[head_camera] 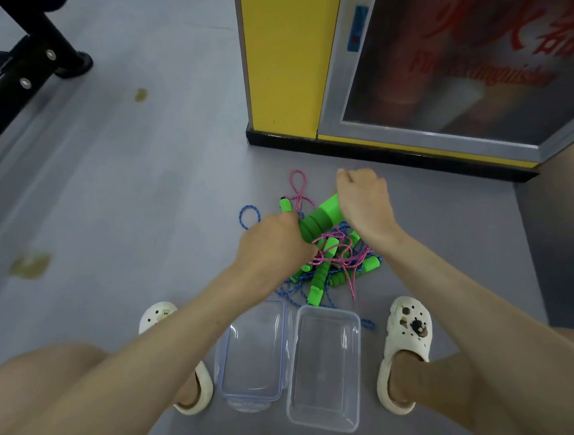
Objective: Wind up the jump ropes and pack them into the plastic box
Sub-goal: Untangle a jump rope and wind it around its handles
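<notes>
A tangle of jump ropes with green foam handles and pink and blue cords lies on the grey floor between my feet and a yellow cabinet. My right hand grips a green handle lifted above the pile. My left hand is curled around another green handle right beside it, with pink cord trailing from it. A clear plastic box stands open on the floor in front of me, its clear lid lying just to its left.
A yellow cabinet with a glass door and black base stands close behind the pile. A black metal frame is at the far left. My two feet in white clogs flank the box and lid.
</notes>
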